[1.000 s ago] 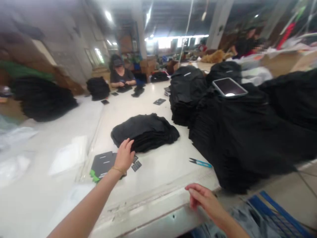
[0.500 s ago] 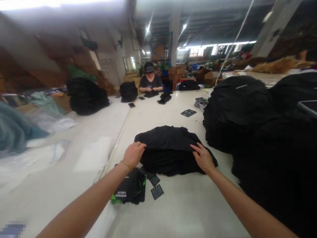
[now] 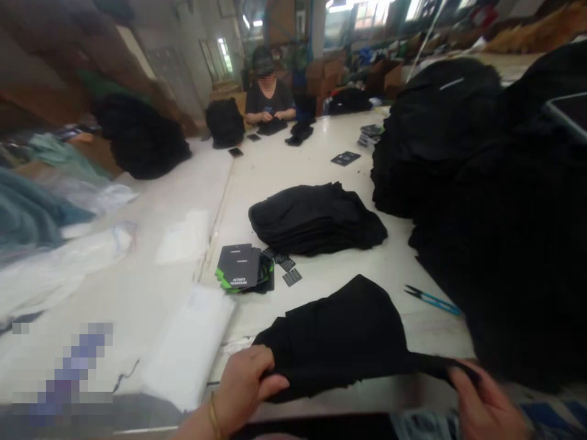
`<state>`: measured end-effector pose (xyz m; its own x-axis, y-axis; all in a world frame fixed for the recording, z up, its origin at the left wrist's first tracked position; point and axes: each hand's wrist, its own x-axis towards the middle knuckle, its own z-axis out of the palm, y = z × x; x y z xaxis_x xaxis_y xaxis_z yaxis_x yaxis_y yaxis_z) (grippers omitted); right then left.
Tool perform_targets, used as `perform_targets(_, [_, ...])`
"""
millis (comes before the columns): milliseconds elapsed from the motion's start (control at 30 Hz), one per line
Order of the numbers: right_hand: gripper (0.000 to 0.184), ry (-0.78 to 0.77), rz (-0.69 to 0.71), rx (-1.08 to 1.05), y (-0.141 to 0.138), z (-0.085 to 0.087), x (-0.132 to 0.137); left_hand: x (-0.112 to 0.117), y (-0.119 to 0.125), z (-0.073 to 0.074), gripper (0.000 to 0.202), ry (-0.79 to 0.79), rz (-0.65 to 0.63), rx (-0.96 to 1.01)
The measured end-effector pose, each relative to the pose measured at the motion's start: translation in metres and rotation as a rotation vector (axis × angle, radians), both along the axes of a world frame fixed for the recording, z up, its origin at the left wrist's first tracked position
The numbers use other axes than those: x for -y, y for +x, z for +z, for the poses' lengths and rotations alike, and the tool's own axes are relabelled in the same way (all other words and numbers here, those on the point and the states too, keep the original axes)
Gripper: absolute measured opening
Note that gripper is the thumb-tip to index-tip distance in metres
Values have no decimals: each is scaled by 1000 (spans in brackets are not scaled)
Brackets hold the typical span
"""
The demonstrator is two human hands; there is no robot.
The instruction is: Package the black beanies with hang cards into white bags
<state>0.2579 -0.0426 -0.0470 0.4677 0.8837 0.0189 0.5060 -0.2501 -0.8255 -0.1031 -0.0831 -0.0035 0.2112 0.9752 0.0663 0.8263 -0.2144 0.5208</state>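
Note:
A black cloth garment (image 3: 339,336) is stretched between my two hands at the near edge of the table. My left hand (image 3: 245,388) pinches its left corner, thumb on top. At the narrow right end, my right hand (image 3: 486,397) is closed on the cloth, slightly blurred. Farther in lies a flat stack of black garments (image 3: 316,220), with neither hand on it. Dark cards with green edges (image 3: 238,269), printed "ACTOR'S HEADGEAR", sit in a pile left of that stack. Small dark labels (image 3: 292,277) lie beside the cards.
Blue-handled thread snips (image 3: 433,300) lie at the right, near a large heap of black garments (image 3: 449,146). White plastic bags (image 3: 192,342) rest at the left. Across the table a person (image 3: 270,101) handles black cloth, beside more black piles (image 3: 224,122).
Both hands have left the stack and come back toward me, now holding one black garment at the table's near edge. The view has tilted down, bringing the snips into sight.

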Motion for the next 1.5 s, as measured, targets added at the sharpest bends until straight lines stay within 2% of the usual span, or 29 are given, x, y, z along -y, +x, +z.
perform_targets(67, [41, -84, -47, 32, -6, -4, -2, 15, 0, -20, 39, -169, 174, 68])
perform_targets(100, [41, -71, -41, 67, -11, -3, -12, 17, -2, -26, 39, -217, 259, 115])
perform_targets(200, [37, 121, 67, 220, -34, -1, -62, 7, -10, -35, 38, -226, 425, 253])
perform_targets(267, [36, 209, 152, 314, -52, -8, -100, -2, -17, -40, 38, -198, 484, 282])
perform_targets(367, [31, 214, 239, 362, -74, -28, -145, -10, -24, -53, 35, -200, 562, 178])
perform_targets(467, [26, 231, 312, 379, -80, -41, -157, -10, -27, -62, 26, -268, 566, 21])
perform_targets(533, [27, 269, 339, 391, -79, -39, -142, -10, -27, -59, 23, -219, 516, 3])
perform_targets(633, [30, 447, 461, 423, -89, -24, -85, -23, -17, -43, 23, -34, 407, 107])
perform_targets(667, [30, 539, 574, 429, -99, -19, -60, -32, -10, -38, 23, -10, 347, 163])
perform_targets(700, [31, 594, 756, 426, -112, -15, -35, -44, -1, -34, 23, -19, 268, 220])
perform_targets(767, [38, 592, 1140, 429, -145, -14, 10, -68, 18, -29, 23, -99, 61, 299])
perform_targets(833, [43, 528, 1270, 411, -175, -21, 40, -89, 36, -30, 24, -193, -131, 272])
perform_targets(900, [36, 449, 1243, 288, -189, -32, 52, -99, 45, -34, 26, -250, -224, 177])
perform_targets(967, [28, 317, 1095, 16, -186, -41, 50, -98, 42, -38, 29, -278, -254, 115])
perform_targets(1000, [25, 219, 968, -174, -180, -42, 45, -94, 38, -40, 32, -283, -261, 111])
perform_targets(1067, [20, -23, 593, -621, -162, -41, 30, -80, 27, -42, 39, -289, -253, 147])
perform_targets(1133, [18, -211, 255, -957, -143, -37, 11, -65, 19, -46, 45, -285, -211, 195])
perform_targets(1167, [18, -260, 163, -1051, -136, -35, 2, -58, 18, -49, 45, -276, -172, 206])
perform_targets(1233, [22, -337, 135, -1139, -123, -32, -10, -47, 23, -57, 35, -248, -60, 181])
perform_targets(1333, [36, -417, 199, -1083, -108, -30, -10, -38, 41, -70, 24, -137, 165, 145])
perform_targets(1400, [45, -283, 221, -780, -100, -30, 0, -37, 53, -72, 33, 4, 241, 176])
perform_targets(1433, [48, -157, 273, -567, -96, -29, 5, -39, 58, -71, 42, 69, 214, 186])
perform_targets(1500, [57, 73, 503, -177, -94, -30, 13, -47, 63, -63, 55, 110, 29, 167])
